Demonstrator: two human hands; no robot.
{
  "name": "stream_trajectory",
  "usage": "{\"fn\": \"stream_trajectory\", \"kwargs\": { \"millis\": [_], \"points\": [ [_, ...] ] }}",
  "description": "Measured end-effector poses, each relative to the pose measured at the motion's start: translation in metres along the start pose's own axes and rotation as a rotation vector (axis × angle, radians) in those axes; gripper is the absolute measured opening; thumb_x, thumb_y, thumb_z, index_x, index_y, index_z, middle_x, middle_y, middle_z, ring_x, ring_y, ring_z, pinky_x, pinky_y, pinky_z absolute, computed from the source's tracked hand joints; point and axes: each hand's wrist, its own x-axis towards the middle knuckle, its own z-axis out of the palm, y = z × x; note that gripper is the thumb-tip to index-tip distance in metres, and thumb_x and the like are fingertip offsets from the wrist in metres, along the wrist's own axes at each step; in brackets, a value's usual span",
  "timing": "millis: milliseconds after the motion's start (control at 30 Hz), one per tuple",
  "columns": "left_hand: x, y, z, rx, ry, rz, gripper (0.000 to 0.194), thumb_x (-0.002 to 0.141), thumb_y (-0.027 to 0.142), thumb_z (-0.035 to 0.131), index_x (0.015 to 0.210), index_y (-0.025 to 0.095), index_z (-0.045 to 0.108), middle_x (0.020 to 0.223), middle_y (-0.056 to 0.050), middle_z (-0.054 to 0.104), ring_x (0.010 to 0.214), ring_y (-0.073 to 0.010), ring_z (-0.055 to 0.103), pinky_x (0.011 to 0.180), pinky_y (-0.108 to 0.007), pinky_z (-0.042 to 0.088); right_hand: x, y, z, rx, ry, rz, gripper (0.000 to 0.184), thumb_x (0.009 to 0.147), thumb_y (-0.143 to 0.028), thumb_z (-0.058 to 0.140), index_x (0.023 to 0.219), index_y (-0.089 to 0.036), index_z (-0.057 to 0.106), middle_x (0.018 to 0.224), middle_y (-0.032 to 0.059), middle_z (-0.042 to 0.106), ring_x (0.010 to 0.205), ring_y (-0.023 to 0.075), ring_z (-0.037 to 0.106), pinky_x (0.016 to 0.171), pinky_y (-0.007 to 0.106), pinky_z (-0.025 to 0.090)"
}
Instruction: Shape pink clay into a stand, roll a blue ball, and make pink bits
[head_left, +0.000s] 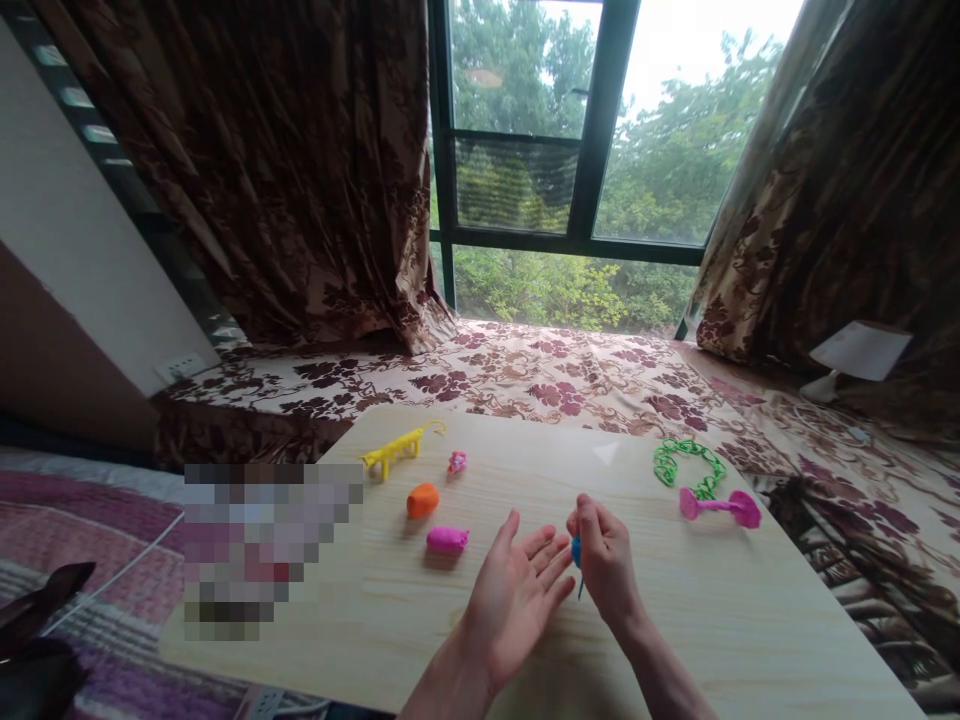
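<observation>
My right hand (606,552) is closed around a small blue piece of what looks like modelling clay (576,550), with a thin strand hanging below the fingers. Palm up beside it, my left hand (517,590) has its fingers stretched out, their tips close to the blue piece; I cannot tell if they touch it. To the left of my hands lie a pink lump (448,540) and an orange lump (423,500). Farther back are a small pink and white piece (457,462) and a yellow four-legged figure (394,452) with a curled tail.
A green chain of loops (664,462) and a pink dumbbell-shaped piece (720,507) lie on the right of the wooden table (750,620). A blurred-out patch (262,550) covers the left side. Behind are a floral-covered ledge (555,370) and a white lamp (861,350).
</observation>
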Motion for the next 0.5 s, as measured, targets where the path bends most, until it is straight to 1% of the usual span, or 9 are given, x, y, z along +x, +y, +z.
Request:
{"fn": "stream_trajectory", "kwargs": {
  "millis": [67,100,167,233,267,333,367,433,500],
  "points": [
    [0.006,-0.002,-0.008,-0.002,0.114,0.076,0.043,0.079,0.044,0.051,0.103,0.009,0.054,0.108,-0.015,0.058,0.105,-0.0218,0.054,0.091,-0.032,0.041,0.005,0.004,0.002,0.096,0.006,0.062,0.044,0.090,-0.042,0.031,0.054,-0.019,0.039,0.051,-0.0028,0.039,0.048,0.0104,0.035,0.049,0.024,0.032],
    [0.009,-0.003,-0.010,-0.002,0.142,0.113,0.039,0.079,0.041,0.053,0.100,0.009,0.056,0.105,-0.015,0.059,0.104,-0.0220,0.055,0.092,-0.033,0.041,0.008,0.006,0.003,0.128,0.004,0.078,0.044,0.090,-0.042,0.030,0.053,-0.019,0.038,0.051,-0.0027,0.039,0.049,0.0104,0.036,0.049,0.024,0.032],
    [0.013,-0.005,-0.010,0.026,0.165,0.182,0.031,0.078,0.036,0.054,0.094,0.010,0.058,0.100,-0.014,0.060,0.101,-0.0223,0.056,0.091,-0.034,0.042,0.013,0.009,0.002,0.168,0.012,0.092,0.042,0.090,-0.042,0.030,0.058,-0.019,0.041,0.055,-0.0025,0.041,0.050,0.0106,0.037,0.050,0.024,0.033],
    [0.014,-0.005,-0.009,0.156,0.190,0.280,0.027,0.078,0.034,0.054,0.093,0.011,0.060,0.098,-0.012,0.061,0.099,-0.0224,0.057,0.089,-0.036,0.043,0.016,0.014,-0.003,0.156,0.019,0.072,0.035,0.090,-0.041,0.031,0.069,-0.019,0.047,0.063,-0.0016,0.045,0.055,0.0113,0.040,0.052,0.024,0.036],
    [0.013,-0.005,-0.009,0.277,0.210,0.351,0.026,0.078,0.033,0.054,0.093,0.012,0.061,0.097,-0.011,0.062,0.097,-0.0221,0.057,0.088,-0.036,0.043,0.017,0.017,-0.007,0.117,0.010,0.040,0.030,0.090,-0.039,0.033,0.078,-0.019,0.050,0.068,-0.0008,0.047,0.059,0.0120,0.043,0.055,0.024,0.037],
    [0.011,-0.006,-0.013,0.609,0.245,0.497,0.025,0.078,0.033,0.054,0.093,0.014,0.063,0.094,-0.009,0.063,0.095,-0.0212,0.056,0.086,-0.036,0.043,0.016,0.024,-0.019,-0.006,-0.058,-0.059,0.022,0.089,-0.035,0.038,0.091,-0.020,0.052,0.079,0.0012,0.051,0.069,0.0139,0.048,0.063,0.026,0.041],
    [0.009,-0.006,-0.016,0.791,0.254,0.563,0.025,0.079,0.033,0.054,0.093,0.015,0.063,0.092,-0.008,0.063,0.093,-0.0205,0.056,0.085,-0.035,0.042,0.014,0.027,-0.025,-0.072,-0.103,-0.115,0.020,0.088,-0.033,0.039,0.093,-0.020,0.053,0.082,0.0022,0.052,0.073,0.0148,0.050,0.067,0.027,0.042],
    [0.006,-0.009,-0.025,1.100,0.251,0.666,0.022,0.079,0.031,0.052,0.093,0.018,0.064,0.088,-0.005,0.062,0.089,-0.0193,0.055,0.083,-0.033,0.041,0.008,0.032,-0.035,-0.188,-0.181,-0.201,0.018,0.087,-0.029,0.040,0.091,-0.020,0.054,0.085,0.0034,0.052,0.077,0.0154,0.051,0.071,0.028,0.042],
    [0.005,-0.012,-0.034,1.280,0.223,0.737,0.020,0.081,0.028,0.050,0.092,0.020,0.064,0.087,-0.005,0.060,0.088,-0.0193,0.054,0.080,-0.032,0.042,0.004,0.032,-0.039,-0.303,-0.221,-0.235,0.017,0.087,-0.029,0.041,0.090,-0.020,0.054,0.082,0.0032,0.052,0.074,0.0151,0.051,0.070,0.029,0.043]
  ]
}}
